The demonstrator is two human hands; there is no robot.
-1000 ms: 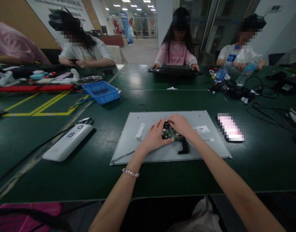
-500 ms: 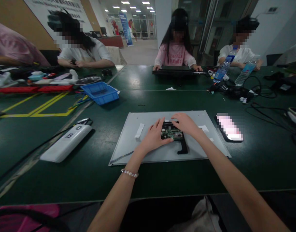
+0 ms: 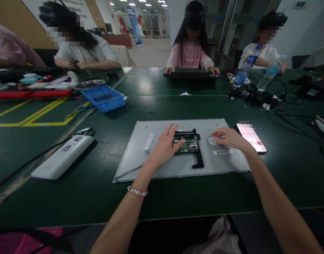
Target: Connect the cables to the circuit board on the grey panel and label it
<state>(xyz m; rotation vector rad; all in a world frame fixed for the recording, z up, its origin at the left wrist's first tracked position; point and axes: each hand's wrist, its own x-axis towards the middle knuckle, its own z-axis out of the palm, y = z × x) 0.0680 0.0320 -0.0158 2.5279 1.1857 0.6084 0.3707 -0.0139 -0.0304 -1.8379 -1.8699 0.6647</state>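
Note:
A grey flat panel (image 3: 162, 165) lies on the green table. On its middle rests a green circuit board (image 3: 189, 146) in a black bracket (image 3: 200, 159). My left hand (image 3: 165, 143), fingers spread, touches the board's left side with thumb over its edge. Over the panel's right part is my right hand (image 3: 227, 137), its fingers loosely apart beside a white label (image 3: 212, 140); nothing shows in it. A barcode strip (image 3: 223, 152) is just below that hand, and a white strip (image 3: 149, 142) is left of my left hand.
A white power bank (image 3: 63, 157) with a cable lies left. Right of the panel is a lit phone (image 3: 253, 139). A blue basket (image 3: 103, 98) sits farther back left. Bottles (image 3: 246, 67) and black cables stand or lie back right. People sit across the table.
My right hand has moved right, off the bracket to the labels, uncovering the bracket's upper right corner. My left hand stays at the board. The whole view has shifted slightly.

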